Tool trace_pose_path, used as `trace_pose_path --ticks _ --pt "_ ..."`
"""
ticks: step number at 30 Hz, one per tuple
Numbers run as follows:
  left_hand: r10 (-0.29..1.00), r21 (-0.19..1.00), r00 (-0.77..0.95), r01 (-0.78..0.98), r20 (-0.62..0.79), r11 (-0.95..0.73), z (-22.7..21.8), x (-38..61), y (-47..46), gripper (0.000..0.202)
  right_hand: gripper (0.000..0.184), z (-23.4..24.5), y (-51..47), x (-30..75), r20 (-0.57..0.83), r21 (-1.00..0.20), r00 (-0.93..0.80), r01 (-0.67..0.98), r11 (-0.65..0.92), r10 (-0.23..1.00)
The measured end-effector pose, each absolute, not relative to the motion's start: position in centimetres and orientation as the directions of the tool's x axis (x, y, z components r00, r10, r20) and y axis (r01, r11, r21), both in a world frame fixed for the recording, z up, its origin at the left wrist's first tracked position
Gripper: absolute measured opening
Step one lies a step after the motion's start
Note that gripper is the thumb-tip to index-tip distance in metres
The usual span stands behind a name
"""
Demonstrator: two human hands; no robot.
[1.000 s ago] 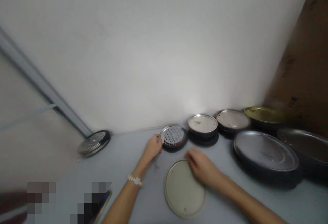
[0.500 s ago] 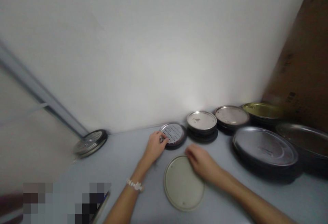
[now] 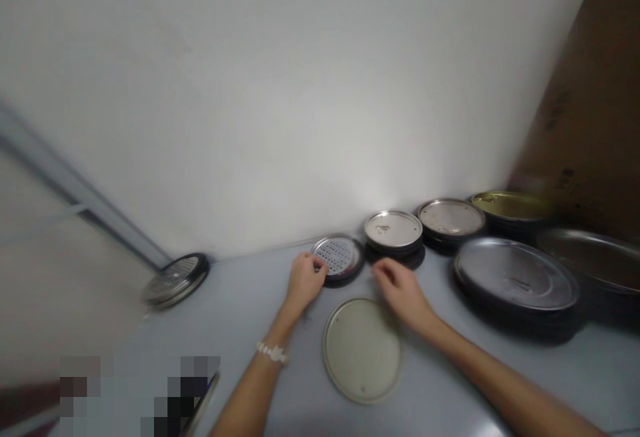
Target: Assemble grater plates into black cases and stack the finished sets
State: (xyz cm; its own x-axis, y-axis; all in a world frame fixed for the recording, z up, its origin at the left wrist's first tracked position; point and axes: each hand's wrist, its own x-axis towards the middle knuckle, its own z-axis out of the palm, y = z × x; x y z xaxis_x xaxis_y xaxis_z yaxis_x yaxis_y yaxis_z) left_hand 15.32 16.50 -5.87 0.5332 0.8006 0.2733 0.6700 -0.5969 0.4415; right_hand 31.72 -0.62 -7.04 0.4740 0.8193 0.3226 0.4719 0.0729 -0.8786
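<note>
My left hand point(image 3: 307, 280) is at the near left edge of a round lid point(image 3: 340, 256) with a dotted silver face and dark rim. Its fingers are bent together, and whatever is between them is too small to make out. My right hand point(image 3: 400, 287) has curled fingers and hovers past the far right edge of a plain pale-green round lid point(image 3: 363, 351), which lies flat on the grey table point(image 3: 240, 330). What the right fingertips hold, if anything, is hidden. Just beyond that hand is a stack of silver ring-pull lids point(image 3: 393, 229).
More lid stacks line the right: a silver one point(image 3: 451, 217), a gold one point(image 3: 511, 205), a large silver one point(image 3: 517, 273) and a dark one point(image 3: 595, 257). Farther left lies a small lid pile point(image 3: 177, 279). A white wall point(image 3: 280, 103) rises behind; a cardboard box point(image 3: 595, 110) stands at right.
My right hand has moved up and away from the pale-green lid's edge toward the stacks at the back. My left hand stays at the dotted lid. The view has shifted slightly.
</note>
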Motion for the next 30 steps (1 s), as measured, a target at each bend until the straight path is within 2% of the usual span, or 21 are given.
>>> trace_pose_path --ticks 9,19,25,27,30 --pt "0.777 0.456 0.497 0.630 0.386 -0.629 -6.9 15.3 16.5 0.009 0.023 -7.1 -0.5 31.8 0.326 -0.880 0.488 0.470 0.070 0.810" --pt "0.729 0.521 0.496 0.509 0.472 -0.685 -5.1 15.2 15.5 0.010 0.018 -7.7 -0.4 31.2 0.314 -0.867 0.444 0.494 0.063 0.839" --pt "0.725 0.533 0.535 0.496 0.434 -0.686 -3.4 14.8 14.7 0.011 0.018 -7.5 -0.2 31.3 0.314 -0.881 0.482 0.469 0.062 0.818" --pt "0.714 0.530 0.590 0.496 0.376 -0.688 -2.1 13.5 13.1 0.013 0.018 -7.4 -0.1 31.5 0.312 -0.889 0.504 0.454 0.060 0.805" --pt "0.629 0.528 0.745 0.450 0.224 -0.721 -1.1 10.8 8.9 0.014 0.016 -7.1 -0.1 31.9 0.312 -0.901 0.542 0.429 0.062 0.780"
